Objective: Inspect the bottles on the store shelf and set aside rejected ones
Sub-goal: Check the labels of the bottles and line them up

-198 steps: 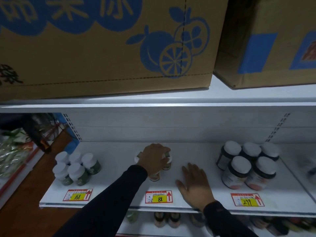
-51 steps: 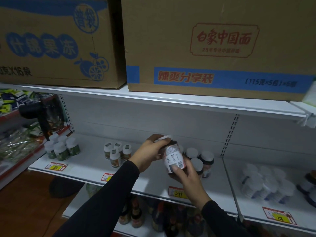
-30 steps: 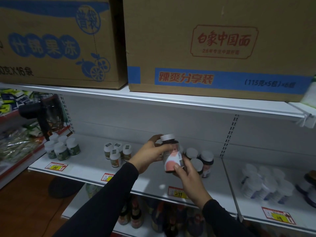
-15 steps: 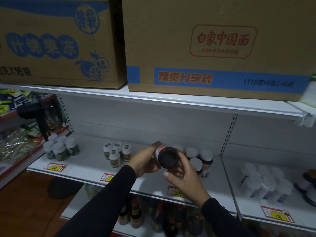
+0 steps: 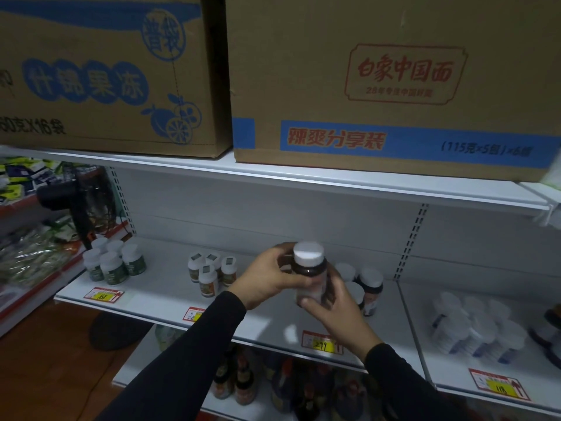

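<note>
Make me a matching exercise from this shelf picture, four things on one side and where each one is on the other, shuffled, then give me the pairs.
Things
1. dark bottle with white cap
2. green-label bottles
3. noodle carton
4. yellow 299 price tag

Places
A. on the top shelf, right side
B. on the shelf edge, below the hands
C. left end of the middle shelf
D. held upright between the left hand and the right hand

Pairs: 1-D, 2-C, 3-A, 4-B
</note>
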The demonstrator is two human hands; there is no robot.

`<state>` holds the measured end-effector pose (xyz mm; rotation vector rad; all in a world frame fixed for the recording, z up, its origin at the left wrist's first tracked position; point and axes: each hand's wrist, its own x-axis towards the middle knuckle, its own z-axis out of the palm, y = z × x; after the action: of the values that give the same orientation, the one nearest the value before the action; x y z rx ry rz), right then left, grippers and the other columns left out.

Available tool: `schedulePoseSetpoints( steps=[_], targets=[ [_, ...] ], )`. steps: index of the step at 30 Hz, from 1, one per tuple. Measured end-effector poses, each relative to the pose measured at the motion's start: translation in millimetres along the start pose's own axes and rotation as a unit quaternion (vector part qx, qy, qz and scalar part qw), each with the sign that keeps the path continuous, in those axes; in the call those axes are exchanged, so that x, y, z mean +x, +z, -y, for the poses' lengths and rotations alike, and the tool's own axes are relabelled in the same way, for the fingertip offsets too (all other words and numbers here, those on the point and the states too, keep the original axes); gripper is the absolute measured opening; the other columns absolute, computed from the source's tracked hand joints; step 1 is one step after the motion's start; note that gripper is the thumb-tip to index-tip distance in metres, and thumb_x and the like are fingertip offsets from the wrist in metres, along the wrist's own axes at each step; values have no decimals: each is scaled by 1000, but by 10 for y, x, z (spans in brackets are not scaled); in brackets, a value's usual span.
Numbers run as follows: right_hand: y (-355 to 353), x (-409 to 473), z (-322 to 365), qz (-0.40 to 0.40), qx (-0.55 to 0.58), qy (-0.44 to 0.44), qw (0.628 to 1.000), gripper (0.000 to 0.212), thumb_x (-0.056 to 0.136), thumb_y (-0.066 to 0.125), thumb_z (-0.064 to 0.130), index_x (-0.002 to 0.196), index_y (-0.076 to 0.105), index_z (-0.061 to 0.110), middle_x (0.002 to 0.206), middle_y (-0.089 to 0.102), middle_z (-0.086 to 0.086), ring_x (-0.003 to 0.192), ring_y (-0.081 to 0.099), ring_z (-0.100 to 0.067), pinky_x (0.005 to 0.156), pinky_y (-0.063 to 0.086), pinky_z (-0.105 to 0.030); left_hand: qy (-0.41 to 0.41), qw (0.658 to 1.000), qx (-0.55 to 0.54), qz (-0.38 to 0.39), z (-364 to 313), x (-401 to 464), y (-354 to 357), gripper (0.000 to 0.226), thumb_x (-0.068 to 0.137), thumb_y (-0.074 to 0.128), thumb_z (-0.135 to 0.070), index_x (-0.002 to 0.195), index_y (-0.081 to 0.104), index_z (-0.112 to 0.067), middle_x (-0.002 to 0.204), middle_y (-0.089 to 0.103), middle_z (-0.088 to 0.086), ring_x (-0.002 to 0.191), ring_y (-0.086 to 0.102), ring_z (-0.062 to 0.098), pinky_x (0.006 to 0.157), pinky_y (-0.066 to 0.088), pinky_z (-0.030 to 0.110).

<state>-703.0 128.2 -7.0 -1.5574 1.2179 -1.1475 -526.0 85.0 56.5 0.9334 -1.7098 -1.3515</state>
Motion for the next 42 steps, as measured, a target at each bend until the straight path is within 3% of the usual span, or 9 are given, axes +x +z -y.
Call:
schedulePoseSetpoints(
  steps=[3,8,14,17,21,26,32,36,42],
  targets=[
    [-30,61,17,-10,-17,-10,1000,70,79,81,15,135,44,35,128,62,12,117,59,-4,101,50,-32,29,997,70,16,-9,-26,44,66,68,84,0,124,56,-20,125,62,-1,115,59,7,98,46,18],
    [2,71,26,-47,-19,-43,998,61,77,81,4,122,52,36,120,65,13,113,60,-1,90,51,-20,58,987,144,29,-13,-54,35,63,73,80,1,128,54,-15,130,52,2,117,53,1,96,41,10],
    [46,61,-7,-43,-29,-44,998,60,78,80,11,126,53,35,120,65,11,113,62,-7,95,53,-32,29,996,88,-13,-3,-66,30,46,78,81,-23,119,60,-25,118,64,-7,109,61,5,93,51,22],
    [71,23,-72,-46,-79,-38,995,62,78,80,34,132,49,37,125,61,13,115,59,-2,97,52,-32,15,996,78,-38,46,-40,28,38,81,79,-30,114,63,-22,110,69,-5,103,65,9,92,54,29],
    [-23,-48,-217,-96,-146,-13,985,75,75,70,60,140,43,37,136,49,12,124,48,0,105,44,-29,-8,996,68,-63,212,3,63,35,81,79,-29,111,64,-19,106,71,-2,98,68,11,86,55,26],
    [-307,-183,-299,-158,-219,8,963,60,85,68,48,138,48,26,133,50,4,120,49,-9,98,41,-22,-26,992,84,-94,501,118,195,36,80,79,-21,111,62,-15,105,68,-1,93,65,9,73,51,12],
    [-686,-345,-571,-186,-315,29,930,51,88,66,45,132,53,22,125,54,-1,116,50,-14,87,31,-12,-52,987,107,-111,826,264,395,32,78,80,-20,100,59,-29,99,67,-7,91,63,13,75,52,23],
    [-866,-405,-812,-151,-372,65,914,59,89,62,49,137,48,19,131,53,-7,121,50,-21,92,37,-21,-62,983,130,-114,912,344,534,30,82,76,-24,102,56,-31,96,63,-15,87,59,2,68,45,15],
    [-941,-361,-1184,-106,-426,105,893,76,83,48,60,139,48,10,137,53,-13,125,50,-28,101,40,-29,-88,977,151,-125,1014,442,652,31,84,73,-26,109,54,-29,97,61,-17,93,60,10,70,45,17]
  ],
)
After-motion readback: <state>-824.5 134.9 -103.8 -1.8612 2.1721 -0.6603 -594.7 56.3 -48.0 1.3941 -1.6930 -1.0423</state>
